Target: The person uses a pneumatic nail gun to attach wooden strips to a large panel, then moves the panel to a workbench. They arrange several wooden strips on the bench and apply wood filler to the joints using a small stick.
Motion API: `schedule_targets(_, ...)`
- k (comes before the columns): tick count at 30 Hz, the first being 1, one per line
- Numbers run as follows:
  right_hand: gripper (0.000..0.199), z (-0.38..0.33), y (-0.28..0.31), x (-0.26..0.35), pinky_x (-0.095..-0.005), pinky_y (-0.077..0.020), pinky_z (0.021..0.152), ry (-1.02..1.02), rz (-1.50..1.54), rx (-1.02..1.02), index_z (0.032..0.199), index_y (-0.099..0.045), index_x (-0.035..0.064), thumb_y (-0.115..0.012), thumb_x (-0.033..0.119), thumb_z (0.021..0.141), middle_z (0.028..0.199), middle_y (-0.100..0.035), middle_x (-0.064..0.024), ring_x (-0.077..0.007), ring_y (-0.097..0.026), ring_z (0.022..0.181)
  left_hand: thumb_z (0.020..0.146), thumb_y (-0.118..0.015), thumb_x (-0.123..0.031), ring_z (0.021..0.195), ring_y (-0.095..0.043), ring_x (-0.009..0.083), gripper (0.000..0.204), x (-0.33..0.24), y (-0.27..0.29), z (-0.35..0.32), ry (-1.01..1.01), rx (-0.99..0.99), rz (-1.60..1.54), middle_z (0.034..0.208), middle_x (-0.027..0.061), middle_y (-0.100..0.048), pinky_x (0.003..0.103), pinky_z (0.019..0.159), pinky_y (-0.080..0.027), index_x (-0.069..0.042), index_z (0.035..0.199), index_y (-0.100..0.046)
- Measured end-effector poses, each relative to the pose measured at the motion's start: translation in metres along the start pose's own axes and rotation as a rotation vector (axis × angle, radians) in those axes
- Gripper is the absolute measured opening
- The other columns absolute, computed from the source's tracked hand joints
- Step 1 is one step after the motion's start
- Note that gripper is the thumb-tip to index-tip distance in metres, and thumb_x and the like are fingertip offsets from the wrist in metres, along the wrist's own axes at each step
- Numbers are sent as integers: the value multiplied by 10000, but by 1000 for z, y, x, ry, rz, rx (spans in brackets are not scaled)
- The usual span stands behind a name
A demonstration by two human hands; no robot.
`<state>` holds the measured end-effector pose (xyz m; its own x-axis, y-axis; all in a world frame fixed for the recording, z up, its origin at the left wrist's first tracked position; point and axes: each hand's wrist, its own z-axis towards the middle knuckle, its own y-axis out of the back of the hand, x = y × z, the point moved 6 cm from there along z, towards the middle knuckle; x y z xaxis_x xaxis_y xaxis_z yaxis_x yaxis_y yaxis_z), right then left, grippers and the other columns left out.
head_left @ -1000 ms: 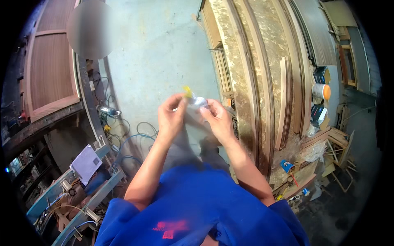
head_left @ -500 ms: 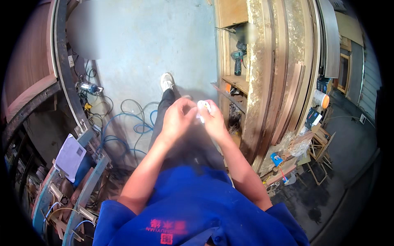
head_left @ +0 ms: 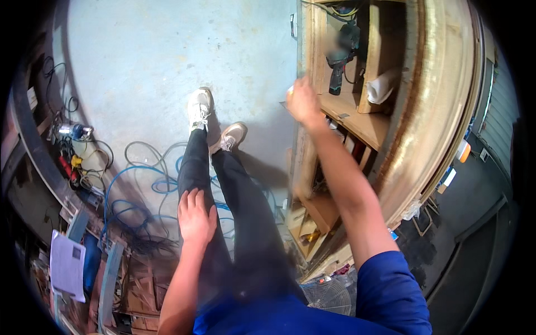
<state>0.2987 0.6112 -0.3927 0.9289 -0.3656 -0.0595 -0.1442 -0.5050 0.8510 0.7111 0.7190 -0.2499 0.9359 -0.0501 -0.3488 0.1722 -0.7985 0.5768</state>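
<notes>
My left hand [head_left: 196, 219] rests on my left thigh with its fingers stretched out and holds nothing. Reaching forward to the right, my right hand [head_left: 305, 103] is closed. A bit of a small white thing [head_left: 290, 91] shows at its finger side; most of it is covered, and I cannot tell its kind. That hand is beside the front edge of a wooden cabinet [head_left: 349, 111] with open shelves. Deeper in, on the upper shelf, stands a dark cordless drill [head_left: 336, 75].
A white rolled thing [head_left: 382, 88] sits on the cabinet shelf. Long boards [head_left: 446, 84] lie on top. Blue hoses [head_left: 131, 170] coil across the floor to my left, near a power tool [head_left: 75, 131] and a metal frame [head_left: 42, 159] holding a paper sheet [head_left: 68, 265]. A round fan guard [head_left: 329, 296] is low beside me.
My hands have parted: the left dropped to my thigh, the right swung out to the cabinet with the white thing. My view moved closer to the shelves, and both shoes now show.
</notes>
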Motion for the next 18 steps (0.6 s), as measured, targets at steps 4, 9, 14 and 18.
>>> schedule_targets(4, 419, 67, 3, -125, -598, -452, 1019, -474, -441, -43, 1359, -554, -13, -494, 231, 1023, 1532, -463, -231, -362, -591, 1247, 887, -701, -209, 1390, -457, 371, 457, 3, 14, 17, 56, 22, 48, 1416, 113, -572, 485, 1135, -408, -30, 1300, -622)
schedule_targets(9, 634, 43, -17, -126, -595, -432, 1048, -359, -422, -94, 1463, -477, -39, -612, 310, 953, 1587, -392, -270, -406, -496, 1361, 881, -694, -206, 1374, -475, 355, 411, 2, 27, 28, 35, 16, 43, 1375, 105, -600, 456, 1130, -420, -29, 1250, -657)
schedule_targets(14, 346, -53, -43, 10, -525, -534, 964, -167, 274, 137, 1192, -652, 4, -628, 160, 884, 1221, -671, -243, -420, -655, 1135, 911, -666, -247, 1384, -467, 343, 438, -4, 31, 34, -19, 90, 87, 1419, 95, -577, 460, 1159, -396, -37, 1293, -633)
schedule_targets(18, 241, -203, 45, 133, -522, -523, 925, 162, 750, 372, 1106, -649, 26, -598, 168, 918, 1137, -654, -245, -421, -646, 1074, 887, -675, -211, 1355, -493, 347, 435, -3, 35, 16, -128, 30, 106, 1415, 100, -592, 457, 1124, -431, -57, 1292, -638)
